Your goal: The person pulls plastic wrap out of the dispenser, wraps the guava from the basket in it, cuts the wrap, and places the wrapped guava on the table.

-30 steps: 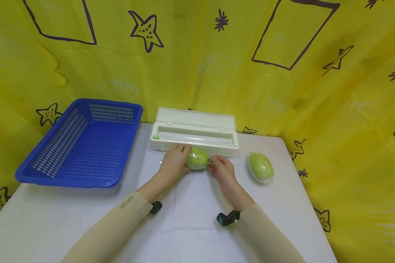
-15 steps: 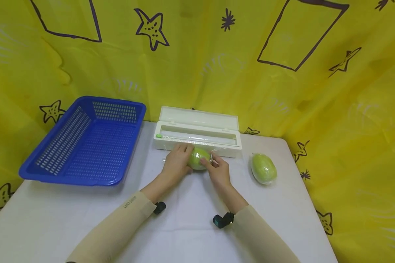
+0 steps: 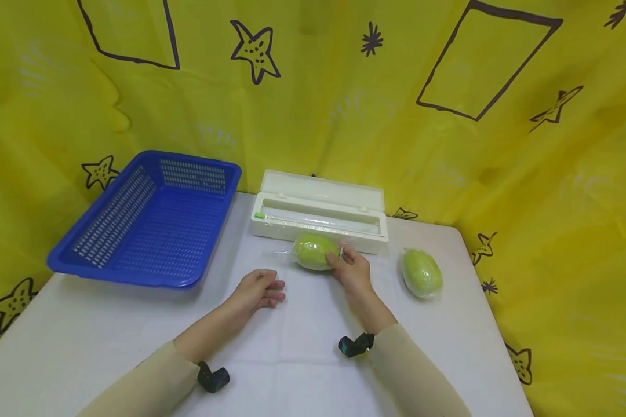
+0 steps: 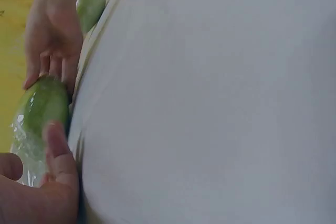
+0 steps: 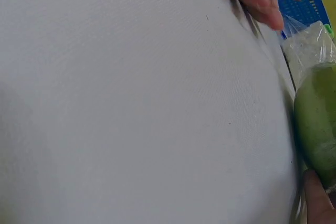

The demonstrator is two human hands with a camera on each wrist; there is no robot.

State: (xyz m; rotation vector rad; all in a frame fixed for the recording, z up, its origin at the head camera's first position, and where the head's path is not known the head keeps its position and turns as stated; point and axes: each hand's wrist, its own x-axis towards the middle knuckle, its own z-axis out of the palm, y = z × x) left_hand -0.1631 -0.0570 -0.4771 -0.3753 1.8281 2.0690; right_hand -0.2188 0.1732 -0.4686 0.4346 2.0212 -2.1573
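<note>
A green oval fruit (image 3: 314, 252) wrapped in cling film lies just in front of the white cling film dispenser (image 3: 320, 233). My right hand (image 3: 356, 271) holds its right end, the thumb on the near side and the fingers behind. At the left end a loose tail of film sticks out, plain in the right wrist view beside the fruit (image 5: 317, 119). My left hand (image 3: 255, 291) is off the fruit, to its near left, fingers loosely bent with nothing in them. A second wrapped green fruit (image 3: 421, 273) lies to the right of my right hand.
The dispenser's lid (image 3: 323, 190) stands raised at the back, with a film roll (image 3: 320, 220) inside and a green slider at its left. A blue perforated basket (image 3: 198, 243) stands at the left. Behind the white table (image 3: 302, 359) hangs a yellow curtain (image 3: 313, 116).
My left hand has let go of the fruit and drawn back toward the near left. My right hand has shifted from the twisted film end to a grip on the fruit itself.
</note>
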